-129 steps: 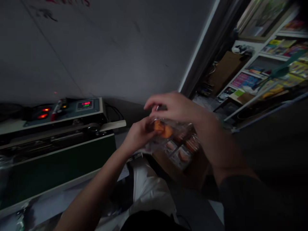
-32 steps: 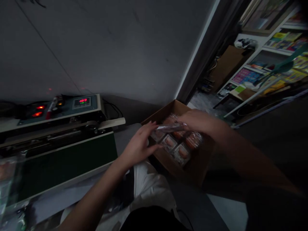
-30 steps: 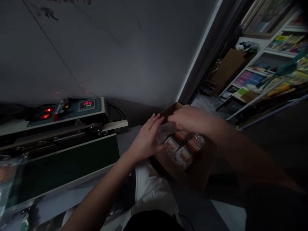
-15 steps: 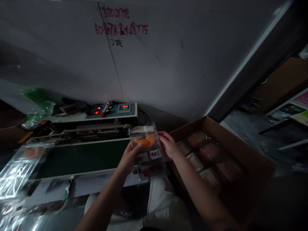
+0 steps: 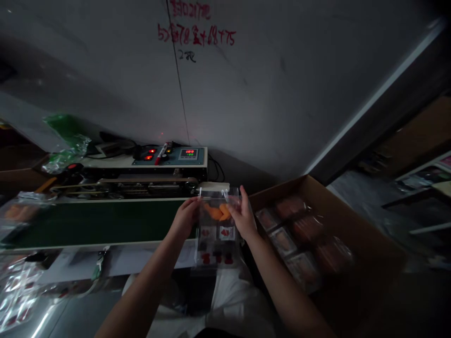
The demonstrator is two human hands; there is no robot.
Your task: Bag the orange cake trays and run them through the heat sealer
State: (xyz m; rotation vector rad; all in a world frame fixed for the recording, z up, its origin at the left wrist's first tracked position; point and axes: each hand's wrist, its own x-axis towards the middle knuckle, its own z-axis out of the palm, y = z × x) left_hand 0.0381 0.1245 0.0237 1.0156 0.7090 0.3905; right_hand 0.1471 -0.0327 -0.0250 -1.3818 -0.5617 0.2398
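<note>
Hanging between left hand (image 5: 185,218) and right hand (image 5: 245,220), a clear bag (image 5: 217,230) is pinched at both sides, seemingly for steadiness.

On the wall (image 5: 253,89), "217", "78" and "68+75" are written in red, "2" in black; "189" is shown in red on the display (image 5: 189,154).

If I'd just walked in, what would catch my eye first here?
Probably the clear bag with bright orange pieces inside, held mid-view between the left fingers and right fingers. Behind it, a display glows red and green, below red writing on the grey wall. At right sits an open cardboard box of wrapped packs.
</note>
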